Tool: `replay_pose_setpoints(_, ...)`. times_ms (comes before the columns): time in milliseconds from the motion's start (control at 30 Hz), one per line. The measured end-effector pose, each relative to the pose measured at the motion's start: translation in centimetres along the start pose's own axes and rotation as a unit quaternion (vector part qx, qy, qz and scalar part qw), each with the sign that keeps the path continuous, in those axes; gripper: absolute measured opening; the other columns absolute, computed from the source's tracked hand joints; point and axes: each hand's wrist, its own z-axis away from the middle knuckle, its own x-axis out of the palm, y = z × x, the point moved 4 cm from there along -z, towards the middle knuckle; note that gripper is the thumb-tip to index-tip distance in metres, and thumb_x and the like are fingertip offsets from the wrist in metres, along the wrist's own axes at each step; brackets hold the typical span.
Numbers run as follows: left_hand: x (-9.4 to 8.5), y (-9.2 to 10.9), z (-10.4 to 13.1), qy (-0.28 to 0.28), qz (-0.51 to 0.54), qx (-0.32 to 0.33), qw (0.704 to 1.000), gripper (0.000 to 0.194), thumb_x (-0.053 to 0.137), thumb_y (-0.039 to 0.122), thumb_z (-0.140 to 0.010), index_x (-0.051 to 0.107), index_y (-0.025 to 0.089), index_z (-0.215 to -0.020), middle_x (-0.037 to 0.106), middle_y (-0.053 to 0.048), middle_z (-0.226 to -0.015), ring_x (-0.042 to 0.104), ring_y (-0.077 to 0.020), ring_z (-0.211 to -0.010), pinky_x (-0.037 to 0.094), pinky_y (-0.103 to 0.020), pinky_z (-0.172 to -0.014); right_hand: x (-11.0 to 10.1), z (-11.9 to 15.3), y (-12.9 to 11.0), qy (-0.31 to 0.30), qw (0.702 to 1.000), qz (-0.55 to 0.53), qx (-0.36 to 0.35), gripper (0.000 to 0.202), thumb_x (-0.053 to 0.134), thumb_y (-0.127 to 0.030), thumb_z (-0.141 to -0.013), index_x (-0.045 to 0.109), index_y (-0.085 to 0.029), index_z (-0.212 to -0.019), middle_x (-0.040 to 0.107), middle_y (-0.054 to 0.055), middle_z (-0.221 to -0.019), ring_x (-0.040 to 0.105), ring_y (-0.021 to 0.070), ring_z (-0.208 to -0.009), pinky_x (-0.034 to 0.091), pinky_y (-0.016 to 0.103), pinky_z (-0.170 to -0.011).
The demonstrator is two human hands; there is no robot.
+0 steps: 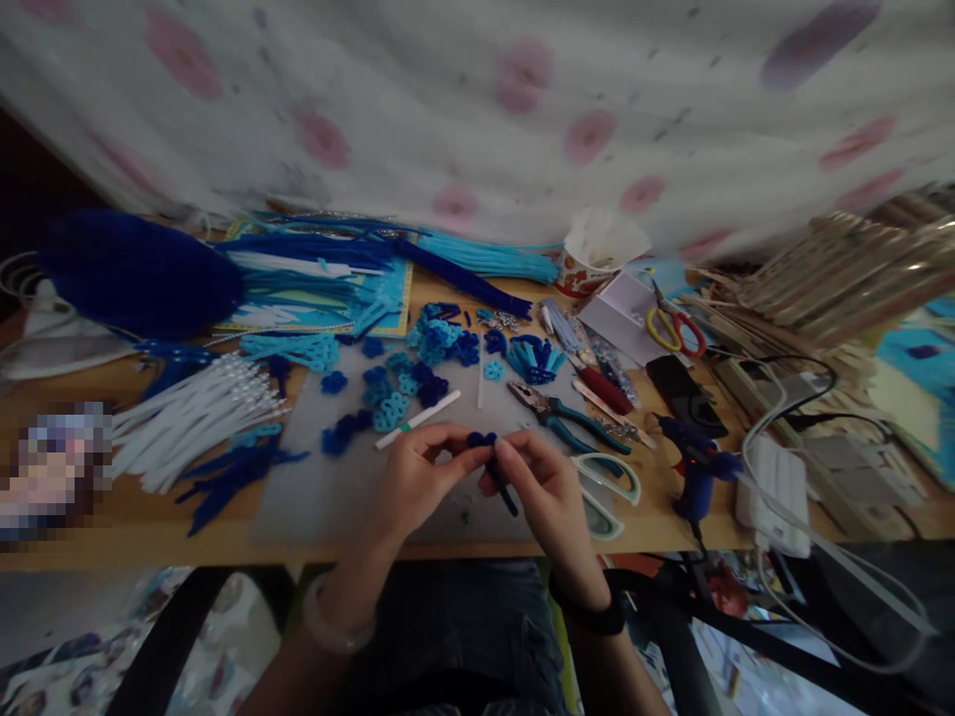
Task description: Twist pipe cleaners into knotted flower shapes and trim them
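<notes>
Between both hands, over the front of a grey mat (320, 497), is a dark blue fuzzy stem (505, 489) with small loops at its top. My left hand (433, 472) pinches it from the left with thumb and forefinger. From the right, my right hand (538, 482) pinches the same piece; its lower end slants down below the fingers. Just beyond the hands lie a white stick (429, 413) and blue fuzzy flowers (389, 410) in light and dark shades.
Pliers (567, 418), green-handled scissors (623, 477) and a dark blue glue gun (695, 472) lie to the right, with a white power block (776, 492) and cables. White stems (194, 418) and a dark blue bundle (141, 273) are at left. A paper cup (582, 273) stands behind.
</notes>
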Motion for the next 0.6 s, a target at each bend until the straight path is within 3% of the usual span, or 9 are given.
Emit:
replay_pose_setpoints(167, -0.1, 0.1, 0.1, -0.059, -0.014, 0.000, 0.998, 0.013, 0.076, 0.028, -0.079, 0.077, 0.022, -0.068, 0.071, -0.001, -0.068, 0.062, -0.0161, -0.065, 0.048, -0.026, -0.061, 0.1, -0.2, -0.1, 0.001, 1.000, -0.008, 0.005, 0.038, 0.068, -0.056, -0.087, 0.054, -0.022, -0.078, 0.063, -0.004, -0.047, 0.057, 0.0120, -0.040, 0.045, 0.022, -0.043)
replay_pose_setpoints(267, -0.2, 0.1, 0.4, -0.040, -0.021, 0.007, 0.999, 0.014, 0.076, 0.029, -0.079, 0.077, 0.020, -0.068, 0.070, -0.001, -0.067, 0.062, -0.0160, -0.064, 0.047, -0.026, -0.059, 0.5, 0.1, 0.4, 0.046, 0.998, 0.028, -0.007, 0.036, 0.066, -0.053, -0.089, 0.052, -0.023, -0.077, 0.061, -0.005, -0.045, 0.054, 0.0110, -0.037, 0.039, 0.019, -0.039)
replay_pose_setpoints(467, -0.2, -0.2, 1.1, 0.041, -0.018, 0.033, 0.998, 0.010, 0.075, 0.028, -0.081, 0.080, 0.020, -0.078, 0.076, -0.004, -0.078, 0.069, -0.0183, -0.077, 0.053, -0.028, -0.073, 0.8, 0.9, 0.9, 0.143, 0.987, 0.069, -0.036, 0.035, 0.066, -0.051, -0.089, 0.051, -0.023, -0.075, 0.061, -0.005, -0.043, 0.054, 0.0109, -0.035, 0.038, 0.019, -0.037)
replay_pose_setpoints(600, 0.0, -0.8, 0.9, 0.017, 0.025, -0.025, 0.999, 0.010, 0.079, 0.029, -0.077, 0.080, 0.020, -0.081, 0.079, -0.004, -0.081, 0.071, -0.0182, -0.076, 0.056, -0.028, -0.072, 0.6, 0.8, 0.5, 0.127, 0.990, 0.051, -0.035, 0.033, 0.067, -0.050, -0.090, 0.054, -0.022, -0.078, 0.063, -0.004, -0.048, 0.057, 0.0111, -0.039, 0.041, 0.019, -0.040)
